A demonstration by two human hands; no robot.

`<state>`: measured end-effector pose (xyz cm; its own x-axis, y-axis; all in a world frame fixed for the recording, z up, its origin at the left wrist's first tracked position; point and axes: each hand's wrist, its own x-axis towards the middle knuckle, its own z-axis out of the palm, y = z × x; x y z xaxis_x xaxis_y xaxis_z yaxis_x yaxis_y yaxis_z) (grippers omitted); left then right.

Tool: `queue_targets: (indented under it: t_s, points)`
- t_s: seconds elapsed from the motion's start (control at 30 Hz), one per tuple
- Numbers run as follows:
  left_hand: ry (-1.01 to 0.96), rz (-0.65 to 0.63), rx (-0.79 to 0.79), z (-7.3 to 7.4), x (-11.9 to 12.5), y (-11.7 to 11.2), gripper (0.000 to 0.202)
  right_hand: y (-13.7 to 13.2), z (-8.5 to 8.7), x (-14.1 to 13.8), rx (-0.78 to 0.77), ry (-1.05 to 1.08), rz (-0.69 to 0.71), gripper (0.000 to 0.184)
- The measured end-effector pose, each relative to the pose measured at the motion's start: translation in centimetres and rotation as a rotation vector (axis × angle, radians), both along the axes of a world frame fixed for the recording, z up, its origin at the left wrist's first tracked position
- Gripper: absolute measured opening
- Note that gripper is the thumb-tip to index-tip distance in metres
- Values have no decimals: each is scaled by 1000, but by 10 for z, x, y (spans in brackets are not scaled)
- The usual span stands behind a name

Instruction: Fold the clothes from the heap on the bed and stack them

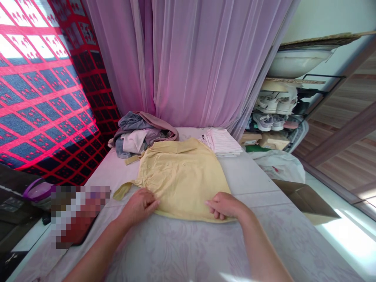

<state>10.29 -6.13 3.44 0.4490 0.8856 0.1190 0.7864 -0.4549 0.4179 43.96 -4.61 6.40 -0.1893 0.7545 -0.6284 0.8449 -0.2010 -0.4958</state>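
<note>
Left hand [139, 205] and right hand [225, 205] were apart on the yellow shirt [182, 180] hem, apparently keeping it flat on the sheet [176, 254], clothes pile [138, 135] behind.

Shirt [182, 184] flat on cloth-covered table [188, 254], center of view. Heap of clothes [138, 135] behind it at 11 o'clock, on table. Stack of folded striped garments [220, 143] at 12–1 o'clock, on table, just right of heap. Sheer curtain [188, 58] hangs behind table. Shoe rack [273, 109] at 1 o'clock, past table edge. Cardboard box [305, 199] at 3 o'clock, beside table.
</note>
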Motion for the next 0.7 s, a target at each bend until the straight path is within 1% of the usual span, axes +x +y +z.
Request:
queue_targets:
  t_s: [0.03,0.1,0.13,0.2,0.23,0.27,0.33,0.4,0.47,0.53,0.6,0.7]
  points:
    - [70,52,0,4,3,-1,51,1,2,-6,97,-68,3,36]
    - [166,176,-16,10,15,2,49,6,1,-28,379,-172,29,33]
    - [162,225,-16,11,23,6,46,9,-2,-43,521,-193,32,33]
    - [85,255,23,6,39,19,35,14,-12,-77,721,-120,52,36]
    - [29,252,72,1,47,25,30,15,-19,-92,786,-90,95,41]
    - [7,252,117,-7,54,30,31,16,-26,-105,818,-79,141,46]
    - [37,285,165,-25,63,34,39,13,-41,-120,792,-90,214,53]
    - [107,335,175,-40,66,29,48,6,-54,-117,754,-119,242,59]
    - [168,354,176,-49,65,19,54,-1,-61,-99,733,-167,220,64]
    - [210,352,166,-51,62,10,55,-7,-65,-73,705,-245,156,64]
    - [227,353,154,-48,61,4,55,-10,-66,-47,658,-346,55,62]
    - [232,364,164,-46,60,0,54,-10,-70,-20,627,-470,-86,60]
